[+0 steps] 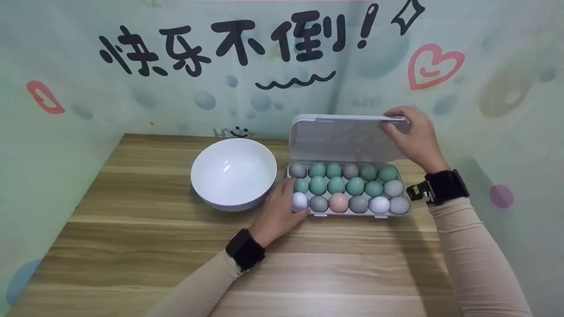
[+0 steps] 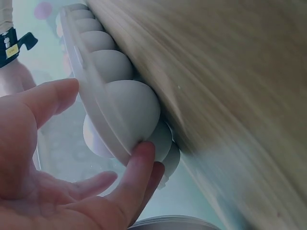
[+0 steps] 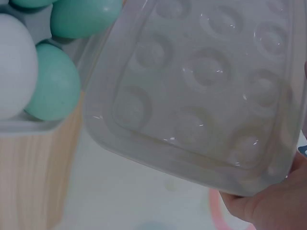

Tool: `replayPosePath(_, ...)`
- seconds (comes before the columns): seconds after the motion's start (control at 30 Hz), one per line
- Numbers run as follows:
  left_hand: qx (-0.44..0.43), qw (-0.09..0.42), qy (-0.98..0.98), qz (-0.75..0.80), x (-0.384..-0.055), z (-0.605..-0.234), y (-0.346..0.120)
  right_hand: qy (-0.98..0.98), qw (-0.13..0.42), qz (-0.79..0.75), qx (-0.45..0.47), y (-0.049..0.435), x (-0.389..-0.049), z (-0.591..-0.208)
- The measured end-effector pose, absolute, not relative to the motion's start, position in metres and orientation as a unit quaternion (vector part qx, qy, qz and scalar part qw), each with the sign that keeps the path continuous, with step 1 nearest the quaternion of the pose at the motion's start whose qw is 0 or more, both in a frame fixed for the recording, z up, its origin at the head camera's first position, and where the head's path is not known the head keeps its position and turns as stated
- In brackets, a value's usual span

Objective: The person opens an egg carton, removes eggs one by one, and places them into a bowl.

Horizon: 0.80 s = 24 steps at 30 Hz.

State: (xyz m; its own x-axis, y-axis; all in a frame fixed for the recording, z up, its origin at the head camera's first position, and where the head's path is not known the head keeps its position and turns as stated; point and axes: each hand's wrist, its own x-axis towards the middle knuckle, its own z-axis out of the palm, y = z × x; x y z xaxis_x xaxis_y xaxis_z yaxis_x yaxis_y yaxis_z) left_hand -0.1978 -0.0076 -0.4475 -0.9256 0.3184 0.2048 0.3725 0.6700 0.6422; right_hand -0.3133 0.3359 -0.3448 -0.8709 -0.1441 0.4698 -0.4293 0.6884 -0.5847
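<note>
The egg carton (image 1: 359, 215) is lying between the two hands, its long axis running sideways from the left hand (image 1: 278, 215) toward the right. The left hand is the nearer one: it is gripping the carton's near end, thumb at the front corner, fingers along the side. The right hand (image 1: 416, 136) is reaching above and beyond the far end, pinching the top edge of the lid (image 1: 339, 138), which is standing raised behind the rows of eggs (image 1: 355, 186). A white egg (image 1: 299, 201) is sitting just beside the left thumb. Off the left hand's outer side, a white bowl (image 1: 233, 176) is standing close by, crowding the fingers. In front of both hands, the table (image 1: 335, 273) is stretching toward the person.
</note>
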Motion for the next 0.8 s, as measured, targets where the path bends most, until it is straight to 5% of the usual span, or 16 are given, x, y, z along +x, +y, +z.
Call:
replayPosePath(0.53, -0.179, 0.015, -0.917, -0.356, -0.2, -0.446, -0.009, -0.829, 0.087, 0.551, 0.039, 0.357, -0.333, -0.366)
replayPosePath(0.8, -0.179, 0.007, -0.918, -0.354, -0.199, -0.444, -0.01, -0.794, -0.041, 0.606, 0.027, 0.358, -0.339, -0.377)
